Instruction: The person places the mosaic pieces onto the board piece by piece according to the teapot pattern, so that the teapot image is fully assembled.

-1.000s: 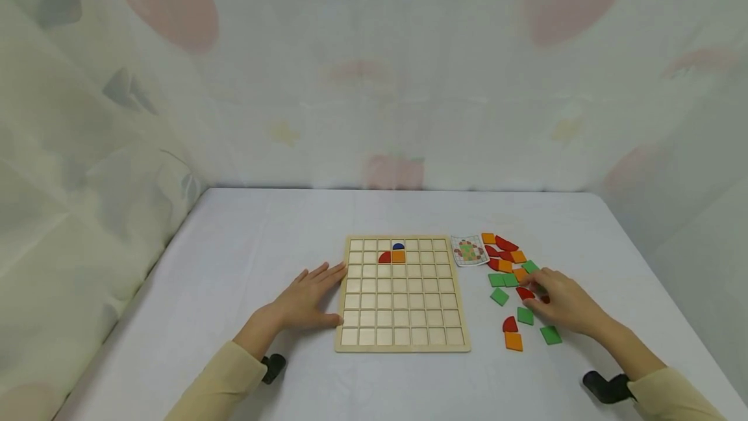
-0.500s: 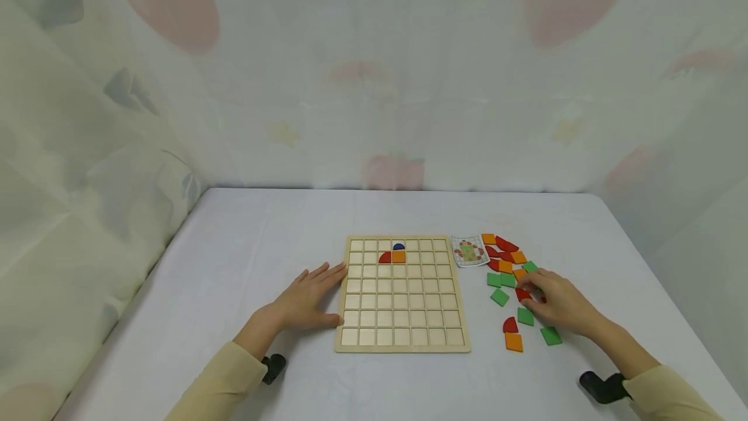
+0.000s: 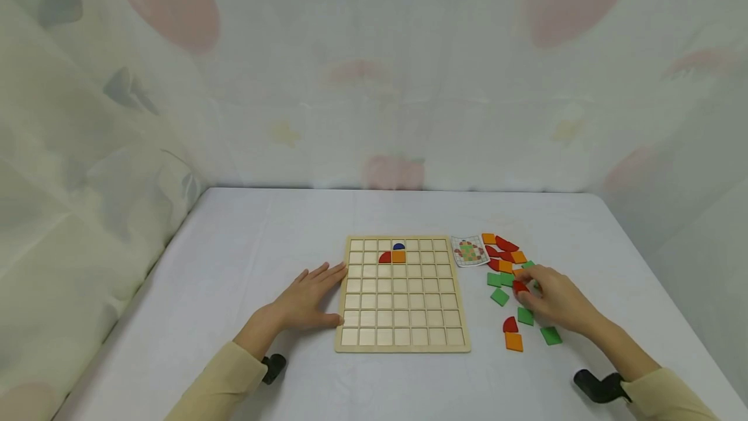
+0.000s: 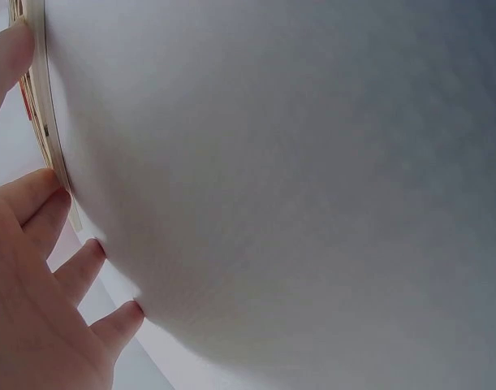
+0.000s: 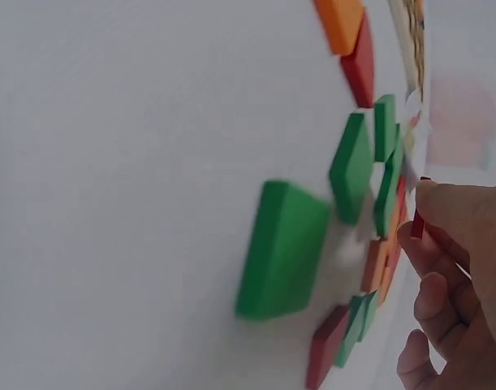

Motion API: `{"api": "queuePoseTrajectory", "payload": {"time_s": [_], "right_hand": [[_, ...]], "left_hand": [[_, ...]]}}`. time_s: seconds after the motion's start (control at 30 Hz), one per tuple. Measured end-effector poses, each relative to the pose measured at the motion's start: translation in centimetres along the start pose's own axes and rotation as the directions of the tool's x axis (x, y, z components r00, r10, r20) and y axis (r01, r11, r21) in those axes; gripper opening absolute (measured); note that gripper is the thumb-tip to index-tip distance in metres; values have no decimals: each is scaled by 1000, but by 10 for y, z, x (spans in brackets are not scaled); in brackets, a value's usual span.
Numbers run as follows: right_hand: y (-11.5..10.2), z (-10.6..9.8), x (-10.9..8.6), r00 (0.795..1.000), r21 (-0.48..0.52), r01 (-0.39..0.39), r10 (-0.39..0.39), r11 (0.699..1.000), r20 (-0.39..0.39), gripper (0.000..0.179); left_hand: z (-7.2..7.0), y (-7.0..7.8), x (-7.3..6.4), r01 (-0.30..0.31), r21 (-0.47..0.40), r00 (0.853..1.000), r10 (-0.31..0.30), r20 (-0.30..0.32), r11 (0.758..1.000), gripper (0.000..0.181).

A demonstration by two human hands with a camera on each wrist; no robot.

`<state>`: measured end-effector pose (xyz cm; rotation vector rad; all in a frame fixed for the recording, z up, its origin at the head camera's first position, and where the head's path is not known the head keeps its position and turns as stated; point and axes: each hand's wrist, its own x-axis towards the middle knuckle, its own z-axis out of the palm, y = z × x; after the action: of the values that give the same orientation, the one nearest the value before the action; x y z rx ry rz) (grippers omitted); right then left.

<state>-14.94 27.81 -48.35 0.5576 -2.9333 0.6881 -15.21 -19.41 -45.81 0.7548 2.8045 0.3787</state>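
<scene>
Board [image 3: 400, 304] flat in front of me, between my hands; three of its cells carry pieces. Loose pieces [image 3: 506, 280] scattered to its right. Left hand [image 3: 306, 301] spread wide, holding nothing, thumb and fingertips at the board's left edge. A shove there could, I judge, slide the board and jog what sits in it. Right hand [image 3: 561, 301] narrow, pinching between thumb and finger. Card [image 3: 470, 251] with a printed pattern just beside the board's upper right; touching or not, I can't tell. A low sweep leftward could skew it. Green square [image 3: 525, 316] near my right thumb: a dragging knuckle might scatter it. Orange square [image 3: 398, 256] on the board. Red piece [image 3: 520, 287] in my right pinch; thin, so a loose grip could drop it. Red quarter [image 3: 385, 257] left of the orange square. Blue half-circle [image 3: 398, 247] above it, easiest to knock askew.
</scene>
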Motion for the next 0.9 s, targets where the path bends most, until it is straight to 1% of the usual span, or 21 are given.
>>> {"api": "queuePoseTrajectory", "payload": {"time_s": [0.2,0.4,0.6,0.77,0.9], "right_hand": [[-14,0,13,998,-4,22,-23,1000,-56,30],[-33,4,30,993,40,64,-60,997,-97,30],[-53,9,51,982,75,125,-112,989,-152,27],[-71,15,68,979,101,140,-122,985,-161,27],[-82,23,79,983,106,124,-108,987,-150,25]], "left_hand": [[-1,1,0,1,-1,1000,-1,1,1000,87],[-1,0,0,-1,4,1000,1,-1,1000,87],[-1,0,0,2,-1,1000,-2,0,1000,87],[1,0,1,2,1,1000,-2,0,1000,88],[2,0,2,4,-2,1000,-4,1,1000,88]]}}
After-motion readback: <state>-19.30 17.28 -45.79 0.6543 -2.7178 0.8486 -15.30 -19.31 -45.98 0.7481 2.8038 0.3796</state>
